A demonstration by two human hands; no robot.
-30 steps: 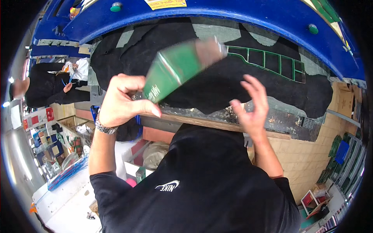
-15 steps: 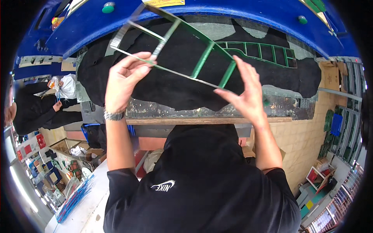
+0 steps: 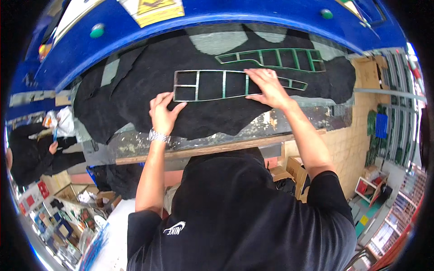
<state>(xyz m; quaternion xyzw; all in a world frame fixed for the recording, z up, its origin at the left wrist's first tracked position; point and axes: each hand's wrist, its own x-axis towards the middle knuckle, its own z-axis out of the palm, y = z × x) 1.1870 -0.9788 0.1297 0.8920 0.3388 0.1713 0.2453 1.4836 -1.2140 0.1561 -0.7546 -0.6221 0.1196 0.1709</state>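
Green frame (image 3: 224, 85) lies on black sheet (image 3: 208, 118), near 2nd frame (image 3: 279, 58). Right hand (image 3: 270, 89) grasps it across 2 long edges; left hand (image 3: 163, 116) at left end, I can't tell if gripping. I'd lay it flat, frames apart.

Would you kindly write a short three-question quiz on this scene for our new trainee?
1. Multiple choice: what is the right hand touching?
a) the blue beam
b) the near green frame
c) the white bag

2. True or false: the far green frame lies on the black sheet.

3. Fill in the blank: the metal band is worn at the wrist of the ____ hand.

Key: 1. b, the near green frame; 2. True; 3. Left, at the wrist of the left hand.
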